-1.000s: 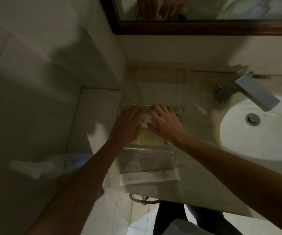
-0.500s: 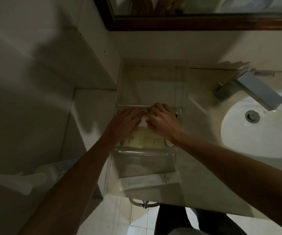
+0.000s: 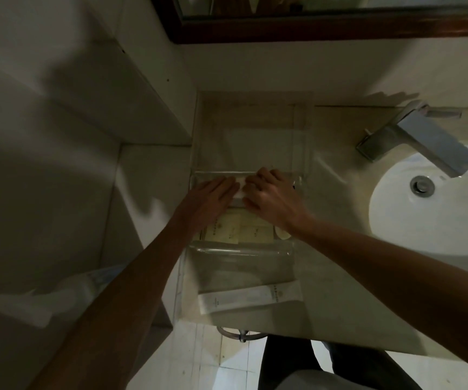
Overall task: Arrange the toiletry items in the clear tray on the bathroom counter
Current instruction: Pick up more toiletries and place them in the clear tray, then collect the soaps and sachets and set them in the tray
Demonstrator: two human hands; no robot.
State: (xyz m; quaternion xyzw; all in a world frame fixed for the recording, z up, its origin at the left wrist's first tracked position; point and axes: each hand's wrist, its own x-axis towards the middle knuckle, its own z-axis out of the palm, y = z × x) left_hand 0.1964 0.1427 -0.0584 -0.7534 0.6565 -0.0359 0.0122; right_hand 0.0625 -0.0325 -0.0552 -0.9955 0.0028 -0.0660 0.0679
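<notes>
A clear tray (image 3: 241,250) stands on the beige counter, left of the basin. Several pale yellow sachets (image 3: 235,230) and a small round item (image 3: 282,234) lie in its near part. My left hand (image 3: 208,199) and my right hand (image 3: 273,199) rest side by side over the tray's far part, fingers flat and touching a small white packet (image 3: 239,190) between them. Whether either hand grips the packet is unclear. A long white box (image 3: 251,299) lies on the counter in front of the tray, near the front edge.
A second clear container (image 3: 301,136) stands behind the tray against the wall. A chrome faucet (image 3: 424,139) and white basin (image 3: 438,209) are at the right. A wall and ledge (image 3: 148,170) close off the left. A blurred bottle (image 3: 58,294) shows at lower left.
Both hands have stayed over the tray's far part on the white packet, shifting only slightly. The view has drifted a little.
</notes>
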